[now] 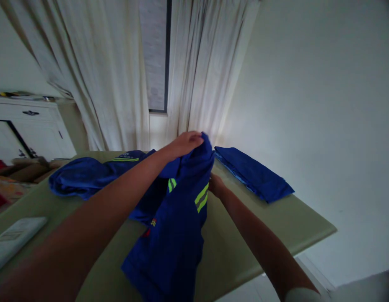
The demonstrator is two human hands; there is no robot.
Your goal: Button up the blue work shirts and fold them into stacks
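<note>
A blue work garment (178,226) with yellow-green and grey reflective bands is lifted partly off the table, its lower part hanging toward me. My left hand (190,142) pinches its raised top edge. At its right side, my right hand (216,184) has its fingers behind the cloth, near a reflective band; those fingers are mostly hidden. Another bunched mass of blue cloth (87,174), with a reflective stripe and pale lettering, lies to the left behind my left forearm. Whether it joins the lifted garment I cannot tell.
Folded blue cloth (251,172) lies on the green table (232,251) at the right, by the white wall. A white flat object (16,241) rests at the left edge. Beyond are curtains (103,75) and a white cabinet (34,121).
</note>
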